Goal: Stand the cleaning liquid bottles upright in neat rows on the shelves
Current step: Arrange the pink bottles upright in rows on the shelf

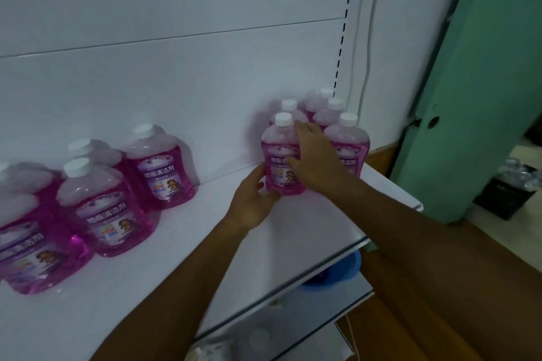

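- Step in hand: squaring front bottle into right-end cluster on shelf.
- Left hand curled round bottle base; right hand laid across its label, fingers fairly straight.
- Bottle upright, just beside neighbour bottle.
- Loose group of bottles well apart at left.
- Next, likely: release, then fetch from left group.

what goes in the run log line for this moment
stage: aligning | left hand: holds front bottle base | right hand: on its side | shelf: bottles upright
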